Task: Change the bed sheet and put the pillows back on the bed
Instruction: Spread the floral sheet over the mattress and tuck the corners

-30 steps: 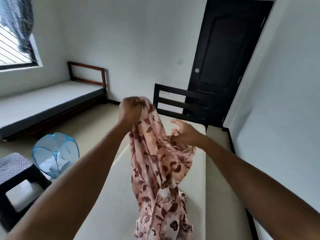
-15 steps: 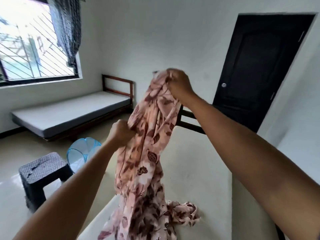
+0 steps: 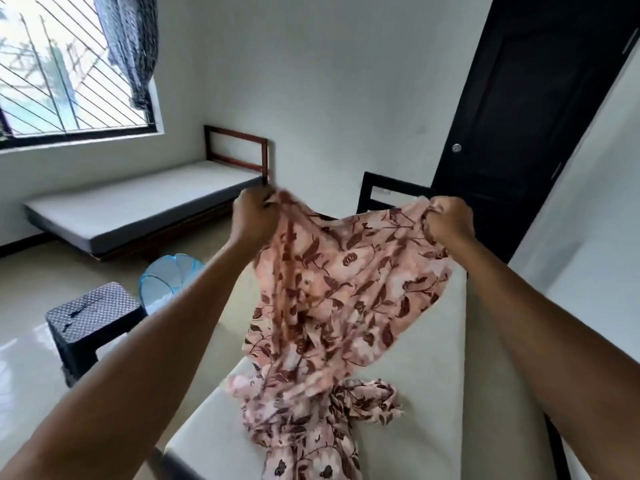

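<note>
A pink bed sheet [image 3: 332, 306] with a dark red flower print hangs in the air over a bare cream mattress [image 3: 426, 403]. My left hand [image 3: 251, 220] grips one part of its top edge and my right hand [image 3: 450, 221] grips another, with the cloth spread between them. The lower end of the sheet lies bunched on the mattress. The bed's dark headboard [image 3: 388, 192] shows behind the sheet. No pillows are in view.
A second bed with a grey mattress [image 3: 138, 206] stands under the barred window at the left. On the floor between the beds are a blue mesh basket [image 3: 166, 275] and a dark stool [image 3: 93, 313]. A black door [image 3: 519, 109], closed, is behind the headboard.
My hands were one above the other on a bunched sheet. They are now level and wide apart, and the top of the sheet has opened out between them.
</note>
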{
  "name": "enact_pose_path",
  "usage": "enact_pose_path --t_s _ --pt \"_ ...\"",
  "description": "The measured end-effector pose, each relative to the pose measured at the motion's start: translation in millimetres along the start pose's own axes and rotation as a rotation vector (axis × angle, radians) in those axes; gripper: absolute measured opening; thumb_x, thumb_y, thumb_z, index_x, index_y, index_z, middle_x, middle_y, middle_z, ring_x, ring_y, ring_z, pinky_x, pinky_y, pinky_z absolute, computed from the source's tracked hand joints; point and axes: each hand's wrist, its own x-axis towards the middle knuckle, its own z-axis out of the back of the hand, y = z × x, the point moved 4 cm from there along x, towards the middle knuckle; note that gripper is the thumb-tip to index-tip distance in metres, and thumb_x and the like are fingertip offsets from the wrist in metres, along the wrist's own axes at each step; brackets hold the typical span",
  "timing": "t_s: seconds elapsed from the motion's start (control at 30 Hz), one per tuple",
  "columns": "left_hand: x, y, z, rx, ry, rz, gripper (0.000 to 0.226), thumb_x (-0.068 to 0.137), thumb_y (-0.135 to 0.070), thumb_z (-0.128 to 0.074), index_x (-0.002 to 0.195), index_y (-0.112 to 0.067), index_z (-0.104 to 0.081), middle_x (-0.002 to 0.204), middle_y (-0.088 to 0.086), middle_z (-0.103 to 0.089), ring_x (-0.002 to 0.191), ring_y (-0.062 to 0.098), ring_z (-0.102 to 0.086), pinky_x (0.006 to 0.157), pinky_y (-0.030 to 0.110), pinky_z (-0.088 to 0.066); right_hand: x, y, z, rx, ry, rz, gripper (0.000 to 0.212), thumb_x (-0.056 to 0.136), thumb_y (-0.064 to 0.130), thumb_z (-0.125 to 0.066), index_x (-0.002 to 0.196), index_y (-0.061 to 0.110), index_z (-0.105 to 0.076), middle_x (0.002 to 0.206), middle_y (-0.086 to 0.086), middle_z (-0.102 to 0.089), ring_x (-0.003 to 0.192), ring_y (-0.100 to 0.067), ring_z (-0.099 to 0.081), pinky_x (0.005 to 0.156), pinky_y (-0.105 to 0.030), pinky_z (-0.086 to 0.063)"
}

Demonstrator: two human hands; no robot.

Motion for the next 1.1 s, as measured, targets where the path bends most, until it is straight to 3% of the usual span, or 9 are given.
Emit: enact_pose_path --t_s 0.13,0.2,0.3,0.43,0.53,0.67,0.83,1.0,1.1 --pt "-9.6 -68.1 -46.0 0.001 0.289 -0.187 0.021 0.082 -0.019 -0.056 0.065 -0.009 -0.066 0.059 0.006 -0.059 0.056 0.017 -0.055 0.055 0.031 -0.043 -37.8 57.4 -21.0 0.370 0.512 0.183 0.041 0.089 0.002 -0.064 0.127 0.019 -0.064 0.108 -0.007 -0.072 0.071 -0.021 -0.063 0.062 -0.030 -0.050" --pt "-19.3 -81.2 -56.4 -0.018 0.306 -0.170 0.027 0.084 -0.024 -0.062 0.062 -0.010 -0.063 0.058 0.007 -0.054 0.056 0.013 -0.050 0.056 0.029 -0.039 -61.8 74.9 -36.9 0.171 0.730 0.352 0.043 0.086 -0.001 -0.065 0.118 0.028 -0.066 0.108 0.001 -0.072 0.082 -0.024 -0.069 0.071 -0.034 -0.052" --pt "-33.6 -64.8 -69.8 0.071 0.400 -0.121 0.022 0.084 -0.034 -0.075 0.077 -0.014 -0.071 0.075 0.005 -0.067 0.074 0.017 -0.062 0.062 0.028 -0.045 -67.1 67.1 -44.1 -0.148 0.621 0.475 0.025 0.085 0.003 -0.061 0.066 0.019 -0.056 0.069 -0.002 -0.060 0.065 -0.018 -0.058 0.062 -0.037 -0.040" --pt "-65.4 -8.7 -90.9 0.300 0.642 -0.065 0.032 0.085 -0.040 -0.080 0.074 -0.017 -0.060 0.073 -0.003 -0.061 0.072 0.014 -0.060 0.057 0.014 -0.041 -69.3 63.0 -28.4 -0.104 0.548 0.423 0.023 0.084 0.013 -0.054 0.091 0.002 -0.073 0.090 -0.016 -0.073 0.088 -0.034 -0.068 0.076 -0.046 -0.055" --pt "-76.8 31.8 -101.1 0.343 0.495 0.141 0.032 0.083 -0.033 -0.069 0.067 -0.006 -0.061 0.069 0.012 -0.070 0.073 0.033 -0.071 0.057 0.037 -0.055 -81.1 84.3 -26.6 -0.013 0.588 0.482 0.027 0.085 0.014 -0.055 0.098 0.005 -0.076 0.096 -0.006 -0.076 0.094 -0.024 -0.070 0.078 -0.035 -0.055" --pt "-96.5 52.8 -107.3 0.243 0.326 0.311 0.025 0.085 -0.022 -0.060 0.077 0.001 -0.068 0.081 0.029 -0.068 0.076 0.040 -0.067 0.060 0.037 -0.048 -82.2 110.3 -12.3 0.188 0.576 0.509 0.030 0.093 -0.002 -0.057 0.091 0.020 -0.078 0.093 -0.001 -0.078 0.093 -0.016 -0.073 0.085 -0.035 -0.055" --pt "-88.7 70.6 -101.0 -0.211 0.167 0.452 0.024 0.081 -0.019 -0.053 0.062 -0.013 -0.067 0.063 0.010 -0.068 0.065 0.034 -0.064 0.057 0.039 -0.051 -62.0 85.2 23.9 0.299 0.549 0.388 0.021 0.094 -0.006 -0.057 0.100 0.002 -0.076 0.101 -0.017 -0.076 0.093 -0.019 -0.071 0.085 -0.036 -0.057" --pt "-18.7 17.6 -53.9 -0.317 -0.010 0.237 0.023 0.074 -0.027 -0.050 0.079 -0.013 -0.068 0.070 0.003 -0.064 0.067 0.021 -0.057 0.061 0.049 -0.052 -36.8 -15.3 29.8 -0.464 0.499 0.210 0.020 0.085 -0.001 -0.051 0.068 0.007 -0.060 0.074 -0.010 -0.064 0.081 -0.033 -0.067 0.062 -0.036 -0.046" --pt "-20.6 -60.9 -60.2 -0.296 0.229 -0.009 0.019 0.082 -0.019 -0.053 0.080 -0.018 -0.072 0.078 0.001 -0.074 0.074 0.020 -0.070 0.062 0.037 -0.055 -38.0 -23.0 27.2 -0.245 0.322 0.178 0.014 0.089 0.011 -0.059 0.076 0.010 -0.065 0.080 -0.008 -0.070 0.085 -0.033 -0.070 0.065 -0.036 -0.049"
